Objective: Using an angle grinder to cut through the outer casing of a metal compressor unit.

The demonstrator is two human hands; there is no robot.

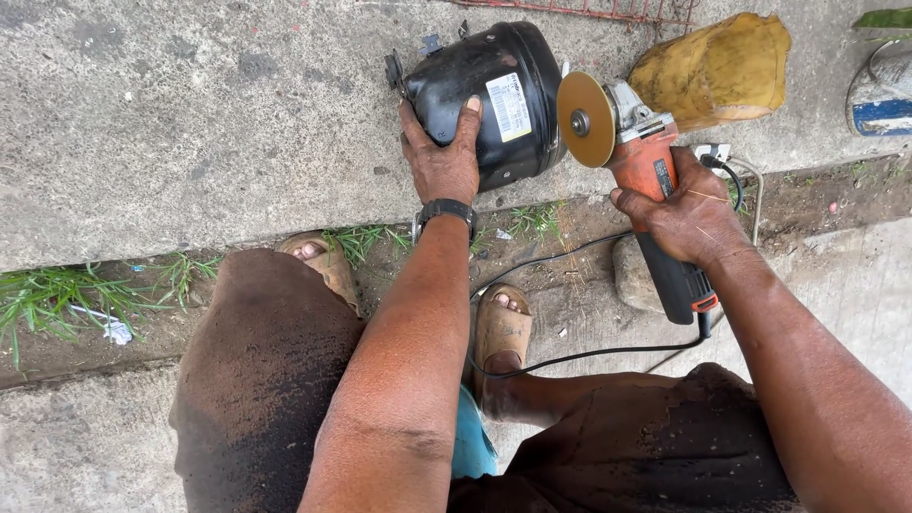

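Black round motor can (489, 95) lies on the concrete at 12 o'clock, pressed flat under the left hand (442, 157), while the right hand (689, 214) grips the orange grinder (646, 166), its disc (584, 119) just beside the can's right side, so the cut looks about to start and needs a steady, slow push.

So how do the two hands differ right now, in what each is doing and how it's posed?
The left hand lies spread and flat on the black compressor shell, pressing down on it; the right hand is wrapped closed around the orange-and-black angle grinder. The left wrist carries a dark watch; the right wrist is bare. The left reaches straight forward; the right comes in from the side. Both are bare, without gloves.
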